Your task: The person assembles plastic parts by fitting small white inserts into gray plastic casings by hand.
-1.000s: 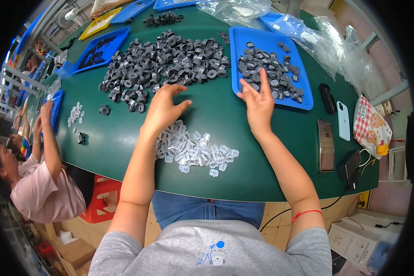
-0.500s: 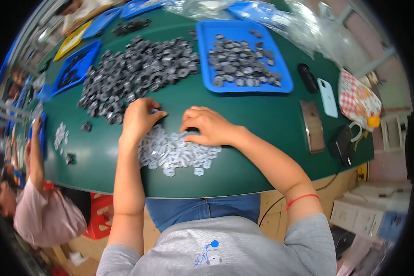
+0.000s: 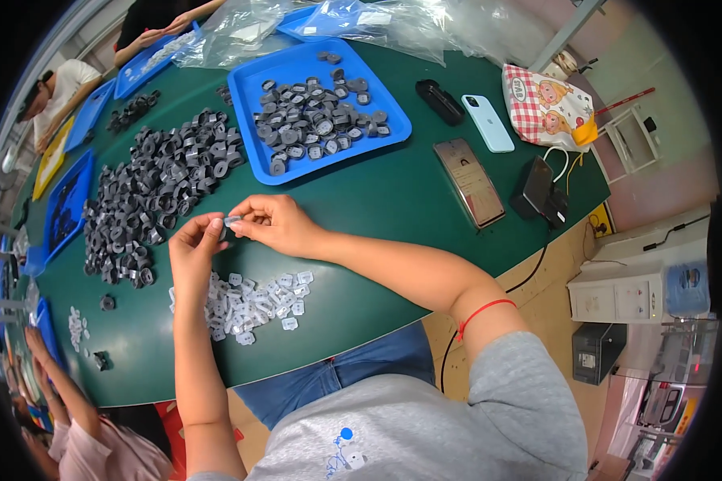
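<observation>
My left hand (image 3: pixel 194 247) and my right hand (image 3: pixel 279 228) meet fingertip to fingertip above the table. A small whitish plastic piece (image 3: pixel 232 220) is pinched by my right thumb and fingers. Against it, my left thumb and fingers grip a small dark grey round part, mostly hidden by the fingertips. Just below my hands lies a loose heap of whitish plastic pieces (image 3: pixel 257 306), partly behind my left forearm. Beyond my left hand spreads a large pile of dark grey round parts (image 3: pixel 156 188). More grey parts, several with whitish faces, lie in a blue tray (image 3: pixel 245 104).
On the right of the green table (image 3: pixel 361 301) are a black case (image 3: pixel 440 102), a light blue phone (image 3: pixel 487 124), a second phone (image 3: pixel 469 183), a black box (image 3: pixel 540 192) and a checked bag (image 3: pixel 545 108). Plastic bags (image 3: pixel 401 32) cover the far edge. Co-workers sit left and far.
My hands have come together from either side of the whitish heap, now pinching parts between them. The view has swung, so the table sits turned and further left.
</observation>
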`<state>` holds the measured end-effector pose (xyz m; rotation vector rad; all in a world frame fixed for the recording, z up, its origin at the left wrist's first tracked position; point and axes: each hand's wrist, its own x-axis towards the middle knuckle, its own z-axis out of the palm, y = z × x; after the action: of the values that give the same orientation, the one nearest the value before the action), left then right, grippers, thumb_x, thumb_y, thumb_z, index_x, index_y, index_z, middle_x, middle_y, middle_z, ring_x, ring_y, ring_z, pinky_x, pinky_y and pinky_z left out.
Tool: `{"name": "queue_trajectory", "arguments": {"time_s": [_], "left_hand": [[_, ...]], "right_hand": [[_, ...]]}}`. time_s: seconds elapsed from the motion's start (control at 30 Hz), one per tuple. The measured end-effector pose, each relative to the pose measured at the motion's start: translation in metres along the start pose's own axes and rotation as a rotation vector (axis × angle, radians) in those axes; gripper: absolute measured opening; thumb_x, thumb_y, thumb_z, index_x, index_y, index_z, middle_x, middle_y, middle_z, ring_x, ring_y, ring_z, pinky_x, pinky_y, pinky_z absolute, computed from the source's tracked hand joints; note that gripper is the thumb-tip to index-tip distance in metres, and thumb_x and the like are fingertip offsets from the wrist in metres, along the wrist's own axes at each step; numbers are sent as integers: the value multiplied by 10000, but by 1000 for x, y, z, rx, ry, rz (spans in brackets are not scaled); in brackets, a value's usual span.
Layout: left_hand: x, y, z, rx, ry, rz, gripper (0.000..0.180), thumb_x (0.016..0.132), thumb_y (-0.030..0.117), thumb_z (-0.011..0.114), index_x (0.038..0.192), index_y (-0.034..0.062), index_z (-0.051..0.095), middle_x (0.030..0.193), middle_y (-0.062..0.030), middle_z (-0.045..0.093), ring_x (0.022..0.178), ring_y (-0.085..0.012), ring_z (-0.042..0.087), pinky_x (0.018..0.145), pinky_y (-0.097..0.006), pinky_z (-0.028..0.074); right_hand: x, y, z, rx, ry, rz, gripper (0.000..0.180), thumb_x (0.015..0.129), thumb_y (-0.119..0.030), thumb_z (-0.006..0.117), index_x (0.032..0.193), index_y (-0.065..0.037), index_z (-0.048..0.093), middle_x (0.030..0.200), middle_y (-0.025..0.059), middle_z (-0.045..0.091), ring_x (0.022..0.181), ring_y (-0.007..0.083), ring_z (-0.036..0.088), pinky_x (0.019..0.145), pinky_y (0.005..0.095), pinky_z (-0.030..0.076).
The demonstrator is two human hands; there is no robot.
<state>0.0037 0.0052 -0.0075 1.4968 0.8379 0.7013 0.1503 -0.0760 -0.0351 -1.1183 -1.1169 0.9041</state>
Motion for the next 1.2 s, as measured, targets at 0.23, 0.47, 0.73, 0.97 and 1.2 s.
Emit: {"name": "queue_trajectory", "arguments": {"time_s": [0.23,0.47,0.73,0.97,1.2], "left_hand": [[-5,5,2,-249,-126,-150,331,805,9,522,1136,-1,523,941,-60,580,802,-92,549,721,-189,445],[-3,-1,1,-283,-155,-69,431,747,-53,557,1168,-15,475,979,-87,590,827,-120,575,732,-212,453],[-5,1,3,-195,-72,-16,237,738,-76,538,962,-25,595,1093,-132,566,796,-106,589,663,-209,485],[-4,2,5,-282,-93,-50,222,766,-18,565,984,-12,606,986,-95,603,770,-66,561,706,-181,442],[-3,-3,6,-307,-90,75,386,776,-62,553,1151,-16,478,972,-101,593,855,-120,593,728,-199,461]], "right_hand": [[3,-9,1,1,104,2,192,853,-158,531,878,10,621,724,45,633,575,57,525,511,191,422],[4,-2,-7,143,110,92,219,842,-126,553,1009,13,575,852,72,626,670,66,544,585,190,440],[4,-2,-3,223,92,77,255,795,4,575,1048,14,548,873,36,589,768,74,551,675,196,451],[4,0,-2,137,122,47,203,798,-15,587,999,9,580,864,37,603,753,71,557,674,201,470],[6,-1,-4,67,144,-15,193,811,-53,589,994,9,594,849,50,606,719,89,571,642,218,494]]}}
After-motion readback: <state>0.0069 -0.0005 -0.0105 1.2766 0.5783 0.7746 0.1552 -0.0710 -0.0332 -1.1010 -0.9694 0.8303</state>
